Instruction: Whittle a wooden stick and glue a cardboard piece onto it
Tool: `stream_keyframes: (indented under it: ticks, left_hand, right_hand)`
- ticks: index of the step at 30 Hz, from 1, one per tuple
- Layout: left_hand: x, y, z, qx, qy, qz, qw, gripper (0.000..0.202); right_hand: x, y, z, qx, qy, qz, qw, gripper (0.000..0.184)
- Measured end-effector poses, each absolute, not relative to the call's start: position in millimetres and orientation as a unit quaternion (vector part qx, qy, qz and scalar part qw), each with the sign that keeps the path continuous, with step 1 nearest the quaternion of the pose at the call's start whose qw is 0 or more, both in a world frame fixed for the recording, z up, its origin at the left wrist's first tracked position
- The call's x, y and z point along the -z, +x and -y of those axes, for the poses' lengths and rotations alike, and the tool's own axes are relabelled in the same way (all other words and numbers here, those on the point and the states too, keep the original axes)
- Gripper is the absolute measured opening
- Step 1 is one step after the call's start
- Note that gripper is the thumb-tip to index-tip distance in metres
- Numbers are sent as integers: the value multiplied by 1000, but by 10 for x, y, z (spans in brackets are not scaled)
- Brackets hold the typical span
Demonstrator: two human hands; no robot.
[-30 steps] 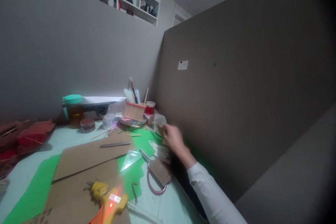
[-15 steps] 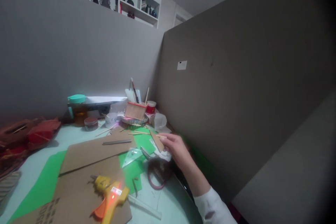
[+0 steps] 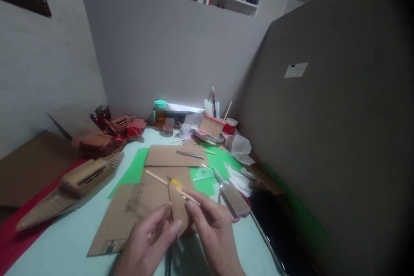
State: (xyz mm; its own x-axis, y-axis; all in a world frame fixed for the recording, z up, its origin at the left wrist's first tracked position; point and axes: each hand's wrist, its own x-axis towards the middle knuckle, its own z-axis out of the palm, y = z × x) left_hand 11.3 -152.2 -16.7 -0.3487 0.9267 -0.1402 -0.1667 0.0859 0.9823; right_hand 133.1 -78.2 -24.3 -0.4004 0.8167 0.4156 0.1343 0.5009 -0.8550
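Note:
In front of me my right hand (image 3: 215, 230) is closed, pinching a thin wooden stick (image 3: 157, 177) together with a small cut piece of cardboard (image 3: 178, 213). The stick slants across the cardboard's upper part. My left hand (image 3: 147, 239) is closed on a narrow brown cardboard-like piece (image 3: 164, 217), its thumb by the cut piece's lower edge. What else lies inside its fingers is hidden. Behind the held pieces, a yellow glue gun (image 3: 176, 183) shows only in part. Large cardboard sheets (image 3: 176, 159) lie beneath and beyond the hands.
Scissors (image 3: 217, 177), partly under a brown piece (image 3: 235, 200), lie right of my hands near a clear set square (image 3: 203, 174). A metal strip (image 3: 190, 155) rests on the cardboard. Cardboard boat models (image 3: 86, 177) stand left. A stick holder (image 3: 211, 127) and jar (image 3: 160, 116) stand behind.
My view has swung left. The right hand has brought the stick and cut cardboard from the table's right side to the front middle. My left hand has come into view, holding a narrow brown piece.

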Motion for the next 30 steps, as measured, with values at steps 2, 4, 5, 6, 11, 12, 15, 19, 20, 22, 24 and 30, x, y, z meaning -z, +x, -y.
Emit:
stream_keyframes:
  ticks: [2, 4, 5, 6, 11, 12, 15, 19, 20, 22, 24, 30]
  left_hand:
    - [212, 77, 1543, -589, 322, -592, 446, 52]
    - [270, 49, 1564, -600, 259, -622, 431, 54]
    - [291, 41, 1570, -603, 236, -628, 432, 54]
    - [304, 39, 1572, -602, 227, -625, 442, 53]
    - [242, 82, 1538, -612, 217, -587, 483, 63]
    - [226, 90, 1530, -619, 203, -590, 477, 67]
    - [204, 101, 1510, -627, 186, -602, 459, 71]
    - [216, 98, 1479, -609, 207, -603, 472, 65]
    - [228, 91, 1467, -604, 209, -606, 474, 65]
    - [273, 58, 1439, -594, 223, -610, 474, 63]
    - [333, -1, 1413, -585, 244, -607, 480, 64]
    - [405, -141, 1379, -615, 242, -590, 464, 64]
  right_hand:
    - [228, 1435, 668, -269, -333, 786, 447, 32]
    - [217, 1627, 424, -139, -365, 799, 456, 38]
    - [219, 1744, 266, -92, -392, 792, 459, 42]
    - [229, 1865, 99, -50, -422, 783, 455, 42]
    - [363, 2285, -474, 79, -540, 769, 332, 36]
    - [389, 2305, -494, 92, -552, 772, 302, 37]
    - [418, 2260, -419, 111, -563, 785, 231, 42]
    - [341, 2126, -240, 113, -538, 812, 195, 41]
    - [318, 2099, -202, 111, -526, 821, 192, 40]
    - [286, 2051, -125, 105, -500, 838, 190, 36]
    - [280, 1996, -33, 99, -470, 856, 190, 32]
    - [348, 1813, 316, 83, -369, 908, 179, 24]
